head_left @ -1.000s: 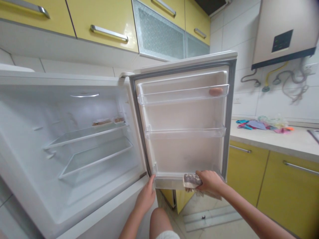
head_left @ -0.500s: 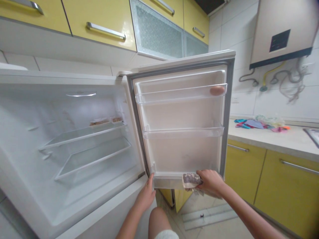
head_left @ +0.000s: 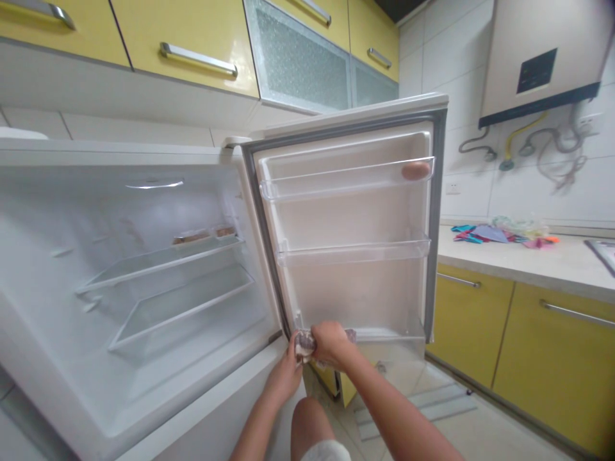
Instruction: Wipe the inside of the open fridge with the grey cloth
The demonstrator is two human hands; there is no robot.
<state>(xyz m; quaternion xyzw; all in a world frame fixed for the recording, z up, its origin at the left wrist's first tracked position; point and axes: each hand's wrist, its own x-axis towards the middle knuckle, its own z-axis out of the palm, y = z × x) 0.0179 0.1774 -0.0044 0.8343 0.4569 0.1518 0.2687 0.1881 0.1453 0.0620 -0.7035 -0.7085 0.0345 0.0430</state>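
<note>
My right hand (head_left: 331, 344) is closed around a brown-and-white patterned cloth (head_left: 304, 344). It presses the cloth onto the left end of the bottom door shelf (head_left: 391, 346), a clear plastic bin low on the open fridge door (head_left: 355, 211). Right beside it, my left hand (head_left: 286, 374) grips that same end of the shelf near the hinge side. Its fingertips are partly hidden by the shelf and the cloth.
To the left stands the open fridge compartment (head_left: 158, 378) with glass shelves (head_left: 182, 301) and food packs (head_left: 192, 237). An egg-like brown object (head_left: 416, 169) lies in the top door shelf (head_left: 336, 182). Colourful cloths (head_left: 490, 234) lie on the counter (head_left: 509, 266) at right.
My right hand has slid the cloth leftward along the bottom door shelf, from its right part to the left end beside my left hand. The left hand has stayed nearly in place.
</note>
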